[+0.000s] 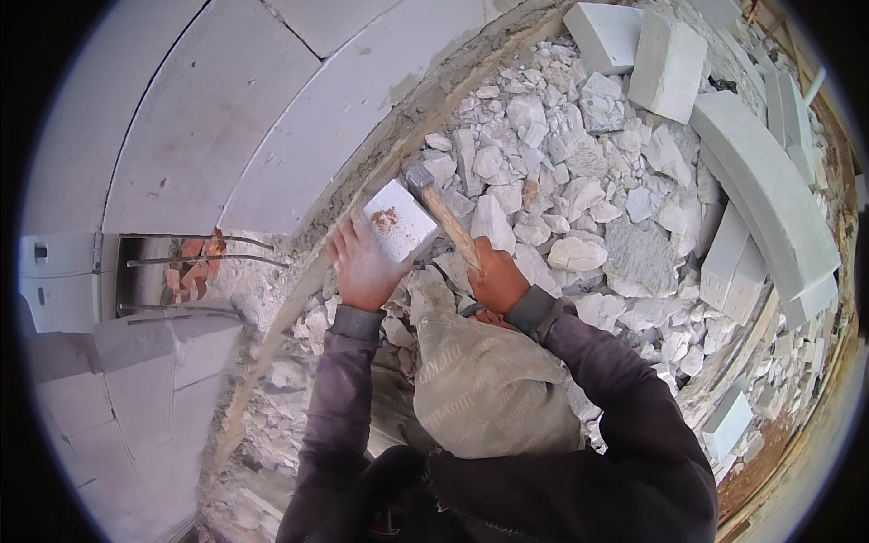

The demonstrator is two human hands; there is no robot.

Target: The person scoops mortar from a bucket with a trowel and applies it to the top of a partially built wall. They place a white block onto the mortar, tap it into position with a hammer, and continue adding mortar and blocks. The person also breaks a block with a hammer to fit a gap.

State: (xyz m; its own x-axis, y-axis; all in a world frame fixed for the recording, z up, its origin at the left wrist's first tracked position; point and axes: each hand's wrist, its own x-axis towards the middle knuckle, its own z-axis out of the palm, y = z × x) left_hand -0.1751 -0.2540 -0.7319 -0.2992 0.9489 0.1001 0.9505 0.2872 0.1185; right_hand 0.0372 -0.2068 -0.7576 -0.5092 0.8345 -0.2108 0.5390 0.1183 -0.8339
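A white aerated-concrete block (402,223) with a reddish-brown crumbly patch on its top face lies in front of me, slightly tilted. My left hand (367,261) grips its left and near edges, fingers along the side. In my right hand (500,281) is the wooden handle of a hammer (453,226), closed in a fist. The hammer's dark metal head rests against or just beside the block's far right corner; I cannot tell whether they touch. Beige-grey printed cloth (489,389) covers my bent leg below the hands.
Broken white rubble (579,190) spreads across the ground to the right. Larger whole blocks (668,65) and a long curved-looking block (769,181) lie beyond it. On the left stands a block wall (235,118), with bent rebar (208,260) and red brick pieces (195,267) in a gap.
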